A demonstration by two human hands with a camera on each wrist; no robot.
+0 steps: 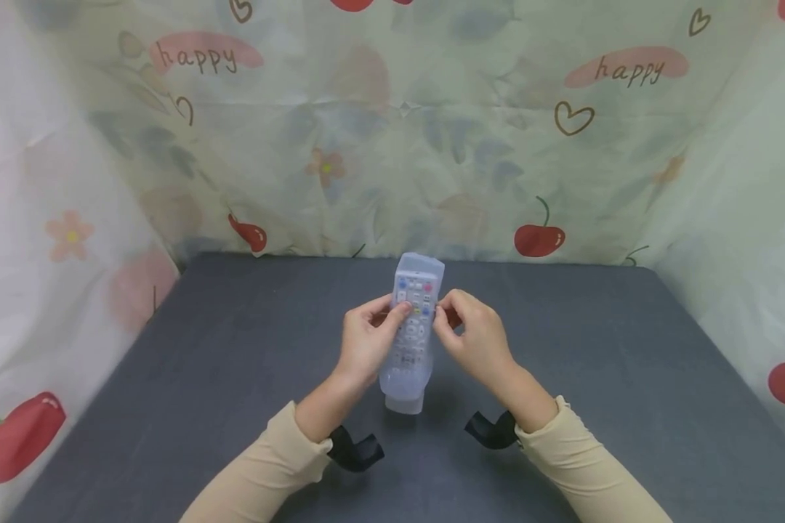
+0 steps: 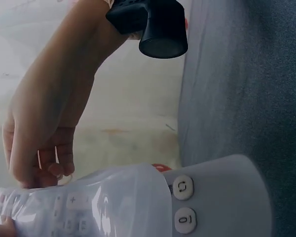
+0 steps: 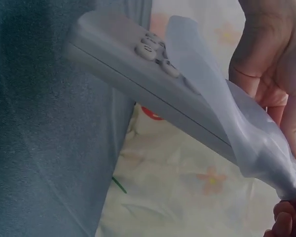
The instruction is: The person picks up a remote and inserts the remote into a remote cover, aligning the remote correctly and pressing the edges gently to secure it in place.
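Observation:
A white remote control is held upright above the table, most of it inside a translucent, flexible cover. Its lower end sticks out of the cover's open mouth, and two round buttons show bare there in the left wrist view. My left hand grips the covered remote from the left, thumb over the buttons. On the other side, the thumb and fingertips of my right hand pinch the cover's edge. The cover bunches up beside the right fingertips in the right wrist view.
A dark grey table spreads beneath both hands. Patterned cloth with cherries and flowers hangs at the back and both sides. Black curved wrist mounts jut inward from the sleeves, low over the table.

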